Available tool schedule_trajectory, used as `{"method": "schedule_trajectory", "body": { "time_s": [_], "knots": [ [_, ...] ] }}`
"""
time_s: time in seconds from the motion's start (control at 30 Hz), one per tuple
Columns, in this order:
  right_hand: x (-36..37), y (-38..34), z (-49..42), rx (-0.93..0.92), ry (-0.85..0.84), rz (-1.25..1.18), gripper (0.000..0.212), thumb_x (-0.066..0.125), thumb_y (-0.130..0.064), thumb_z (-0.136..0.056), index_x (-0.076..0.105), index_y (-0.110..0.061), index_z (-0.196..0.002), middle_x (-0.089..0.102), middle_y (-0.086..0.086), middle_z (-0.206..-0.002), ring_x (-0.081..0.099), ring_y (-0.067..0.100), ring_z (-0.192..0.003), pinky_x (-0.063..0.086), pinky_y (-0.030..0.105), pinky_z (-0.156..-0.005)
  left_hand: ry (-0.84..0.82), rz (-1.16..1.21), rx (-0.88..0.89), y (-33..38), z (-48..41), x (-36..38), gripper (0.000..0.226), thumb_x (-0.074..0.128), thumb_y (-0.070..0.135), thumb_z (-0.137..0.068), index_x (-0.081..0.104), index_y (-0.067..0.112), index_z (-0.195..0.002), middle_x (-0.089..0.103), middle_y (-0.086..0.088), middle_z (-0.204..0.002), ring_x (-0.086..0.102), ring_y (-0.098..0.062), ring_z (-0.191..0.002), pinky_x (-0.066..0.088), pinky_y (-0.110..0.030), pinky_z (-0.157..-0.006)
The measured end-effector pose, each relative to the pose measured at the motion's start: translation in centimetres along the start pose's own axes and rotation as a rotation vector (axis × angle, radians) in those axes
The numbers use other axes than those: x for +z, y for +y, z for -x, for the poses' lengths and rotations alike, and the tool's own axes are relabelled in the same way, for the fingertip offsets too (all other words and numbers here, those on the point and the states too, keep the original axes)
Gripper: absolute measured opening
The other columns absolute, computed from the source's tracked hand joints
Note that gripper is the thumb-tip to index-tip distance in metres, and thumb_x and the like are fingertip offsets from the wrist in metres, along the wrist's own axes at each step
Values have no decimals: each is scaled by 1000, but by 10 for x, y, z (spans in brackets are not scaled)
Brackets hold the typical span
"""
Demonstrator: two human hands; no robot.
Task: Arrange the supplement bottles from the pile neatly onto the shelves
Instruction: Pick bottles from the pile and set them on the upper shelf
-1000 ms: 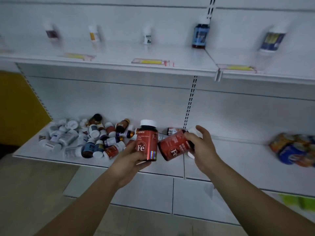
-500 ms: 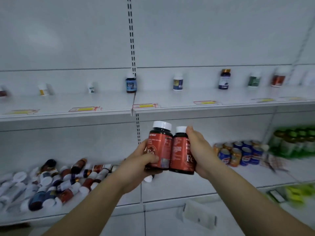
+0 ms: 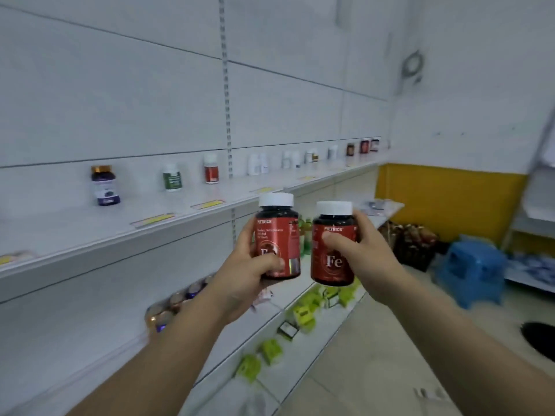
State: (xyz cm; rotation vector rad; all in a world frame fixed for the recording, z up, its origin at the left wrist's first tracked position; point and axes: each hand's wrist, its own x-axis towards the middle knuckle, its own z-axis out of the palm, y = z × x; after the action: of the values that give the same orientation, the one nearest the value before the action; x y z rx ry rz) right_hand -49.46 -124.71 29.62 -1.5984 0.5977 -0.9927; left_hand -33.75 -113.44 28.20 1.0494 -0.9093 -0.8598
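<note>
Blur is smearing the far bottles (image 3: 257,165) along the upper shelf (image 3: 90,232) and the cans (image 3: 171,307) below; thumbs are covering part of each label. Fingers (image 3: 271,261) of the left hand (image 3: 246,274) are clamping one red Fe bottle (image 3: 277,232), those of the right hand (image 3: 365,253) a second Fe bottle (image 3: 333,265), both upright, side by side before the shelf. Green boxes (image 3: 303,313) are lying underneath; a blue stool (image 3: 471,265) is standing on the floor (image 3: 375,355).

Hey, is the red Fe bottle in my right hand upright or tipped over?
Upright: the red Fe bottle in the right hand has its white cap on top and its label reads level.
</note>
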Motion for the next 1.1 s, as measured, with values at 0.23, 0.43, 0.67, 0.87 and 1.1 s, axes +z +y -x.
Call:
{"method": "schedule_trajectory", "body": {
  "time_s": [0.23, 0.43, 0.67, 0.87, 1.1],
  "knots": [
    [-108, 36, -57, 29, 314, 7, 45, 68, -22, -86, 43, -34, -122, 62, 0, -105, 65, 20, -93, 53, 33, -69, -199, 99, -120, -56, -124, 83, 88, 56, -4, -54, 39, 31, -133, 60, -16, -110, 64, -32, -89, 57, -46, -72],
    [-173, 73, -167, 55, 428, 13, 46, 66, -23, -86, 43, -28, -125, 62, 3, -107, 65, 24, -93, 55, 39, -72, -326, 48, -107, -96, -257, 117, 82, 50, -13, -82, 30, 42, -139, 58, -16, -114, 63, -33, -94, 54, -48, -81],
    [-241, 95, -301, 73, 475, 34, 41, 63, -24, -89, 44, -27, -125, 66, 5, -105, 68, 23, -89, 55, 36, -70, -428, 15, -103, -120, -416, 155, 78, 58, -9, -81, 33, 45, -131, 58, -16, -114, 65, -36, -97, 55, -49, -83],
    [-310, 125, -399, 105, 505, 51, 46, 65, -25, -87, 43, -26, -128, 64, 5, -108, 67, 24, -91, 55, 37, -71, -407, 10, -123, -160, -536, 199, 81, 56, -14, -79, 27, 40, -132, 54, -14, -118, 61, -35, -100, 56, -47, -79],
    [-417, 168, -519, 87, 501, 36, 43, 68, -30, -85, 47, -28, -122, 66, 4, -107, 69, 23, -90, 56, 37, -71, -427, -38, -33, -210, -686, 269, 86, 66, -5, -78, 28, 46, -136, 59, -6, -115, 68, -24, -94, 57, -39, -71]
  ]
}}
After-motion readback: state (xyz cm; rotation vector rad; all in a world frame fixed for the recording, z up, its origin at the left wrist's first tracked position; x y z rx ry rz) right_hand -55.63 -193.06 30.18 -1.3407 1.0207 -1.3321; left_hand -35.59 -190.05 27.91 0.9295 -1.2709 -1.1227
